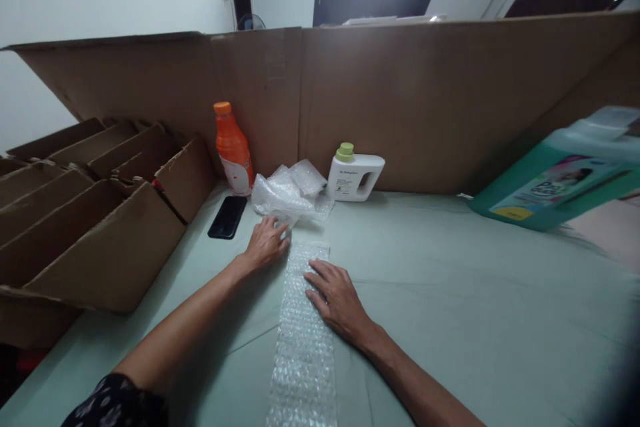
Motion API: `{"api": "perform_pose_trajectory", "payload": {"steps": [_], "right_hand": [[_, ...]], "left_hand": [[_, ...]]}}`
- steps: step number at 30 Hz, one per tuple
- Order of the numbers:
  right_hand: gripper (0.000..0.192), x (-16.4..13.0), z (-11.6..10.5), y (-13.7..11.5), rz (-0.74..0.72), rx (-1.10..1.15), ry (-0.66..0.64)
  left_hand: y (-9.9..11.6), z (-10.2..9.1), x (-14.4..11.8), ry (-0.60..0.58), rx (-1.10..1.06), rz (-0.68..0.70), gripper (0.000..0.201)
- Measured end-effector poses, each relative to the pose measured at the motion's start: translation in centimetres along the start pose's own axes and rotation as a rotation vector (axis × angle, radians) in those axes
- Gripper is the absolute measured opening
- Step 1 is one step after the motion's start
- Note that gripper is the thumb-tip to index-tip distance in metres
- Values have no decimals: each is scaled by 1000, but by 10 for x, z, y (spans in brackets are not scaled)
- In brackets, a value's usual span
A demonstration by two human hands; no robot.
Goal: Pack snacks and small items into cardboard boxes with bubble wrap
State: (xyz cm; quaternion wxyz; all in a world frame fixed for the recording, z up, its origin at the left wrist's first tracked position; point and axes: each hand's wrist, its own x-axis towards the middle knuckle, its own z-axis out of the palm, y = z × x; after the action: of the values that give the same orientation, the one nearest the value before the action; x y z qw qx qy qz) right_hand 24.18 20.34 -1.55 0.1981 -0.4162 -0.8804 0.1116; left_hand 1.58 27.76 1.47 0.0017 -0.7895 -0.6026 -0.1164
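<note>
A long strip of bubble wrap [304, 347] lies flat on the pale green cloth, running from the middle toward the near edge. My right hand [336, 293] rests on the strip's right side near its far end, fingers spread. Just beyond the strip sits a crumpled pile of bubble wrap [293, 187]. My left hand [266, 241] is at the near edge of this pile, its fingers bent around a corner of the wrap; the fingertips are partly hidden. Left of the pile, a black phone [227, 217] lies on the cloth.
An orange bottle [233, 150] and a white jug with a green cap [356, 177] stand against the cardboard wall [400, 100]. Divided cardboard boxes [110, 247] fill the left side. A large green liquid bottle [540, 193] leans at the right on the cloth [480, 320].
</note>
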Motion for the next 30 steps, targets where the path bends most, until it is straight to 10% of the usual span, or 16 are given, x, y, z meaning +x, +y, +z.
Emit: {"api": "perform_pose_trajectory", "payload": {"steps": [7, 17, 23, 30], "right_hand": [[28, 0, 1, 1, 0, 2, 15], [28, 7, -9, -24, -91, -22, -61], [35, 73, -32, -21, 6, -97, -132], [46, 173, -9, 0, 52, -138, -204]], "left_hand": [[1, 1, 16, 15, -30, 11, 30], [45, -7, -171, 84, -286, 208, 46], [50, -7, -170, -102, -284, 145, 59], [53, -7, -162, -206, -291, 89, 62]]}}
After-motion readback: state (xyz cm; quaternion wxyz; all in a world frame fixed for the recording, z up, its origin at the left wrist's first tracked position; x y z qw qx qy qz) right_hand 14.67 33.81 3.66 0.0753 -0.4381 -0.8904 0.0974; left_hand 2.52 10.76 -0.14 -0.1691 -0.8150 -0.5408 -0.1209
